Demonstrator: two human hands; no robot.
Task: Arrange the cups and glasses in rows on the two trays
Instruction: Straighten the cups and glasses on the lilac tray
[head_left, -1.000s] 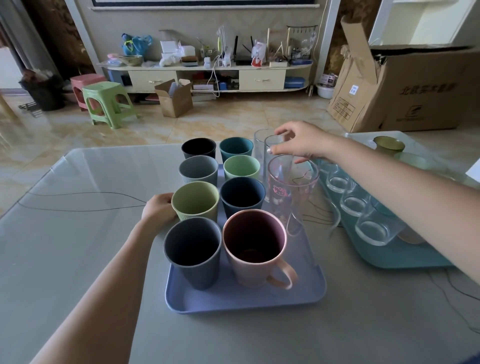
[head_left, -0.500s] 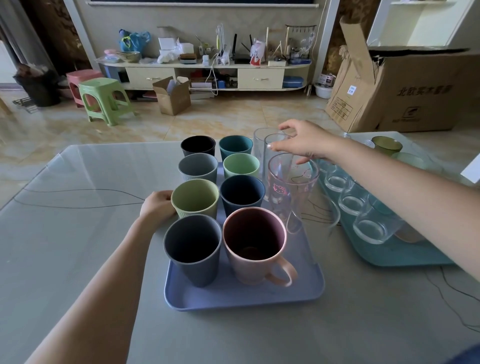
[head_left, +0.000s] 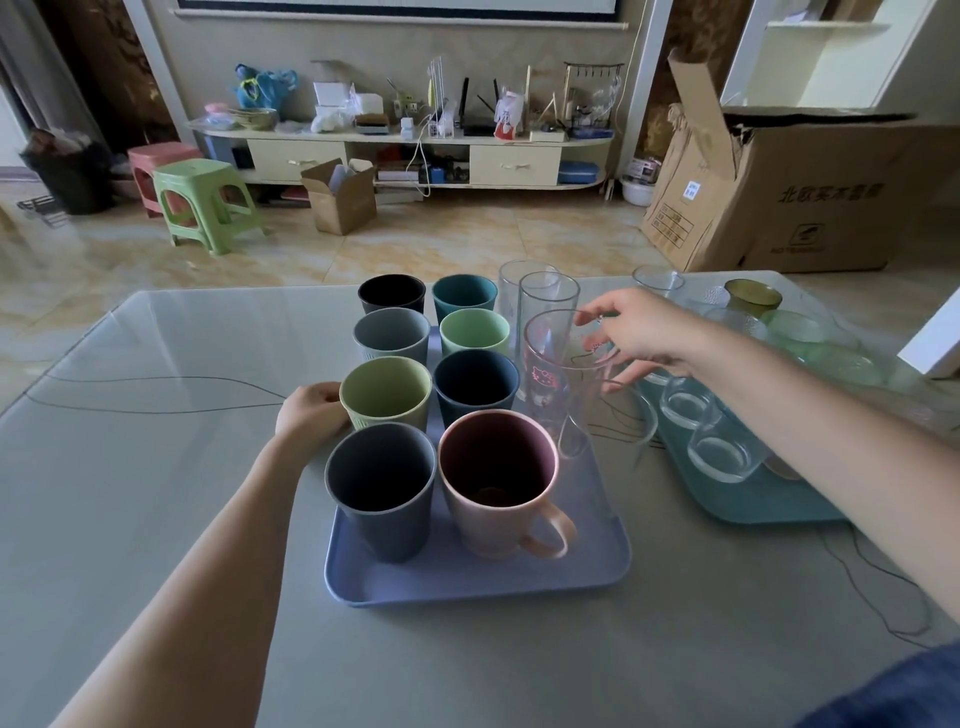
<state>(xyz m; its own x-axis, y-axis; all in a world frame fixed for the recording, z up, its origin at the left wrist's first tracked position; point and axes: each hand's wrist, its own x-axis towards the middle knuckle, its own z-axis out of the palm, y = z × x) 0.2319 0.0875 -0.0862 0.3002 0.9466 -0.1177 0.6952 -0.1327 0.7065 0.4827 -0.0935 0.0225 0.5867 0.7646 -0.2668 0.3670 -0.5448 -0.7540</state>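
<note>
A lilac tray (head_left: 467, 582) holds two rows of coloured cups, with a pink mug (head_left: 493, 483) at the front right. Along its right side stand clear glasses: two tall ones (head_left: 548, 306) at the back and a cartoon-printed glass (head_left: 545, 374) in front of them. My left hand (head_left: 309, 410) is curled at the tray's left edge beside the light green cup (head_left: 387, 395). My right hand (head_left: 644, 332) hovers with fingers spread just right of the printed glass's rim and holds nothing. A teal tray (head_left: 753, 512) at the right carries several short clear glasses (head_left: 722, 457).
Green and amber glasses (head_left: 753, 299) stand behind the teal tray. A white object (head_left: 935, 343) sits at the table's right edge. Thin wires (head_left: 156, 395) lie across the table. A large cardboard box (head_left: 805, 208) and a green stool (head_left: 202, 208) stand on the floor beyond.
My right hand has let go of the rear tall glass and drawn back to the right, fingers opening. My left hand has stayed at the tray's left edge.
</note>
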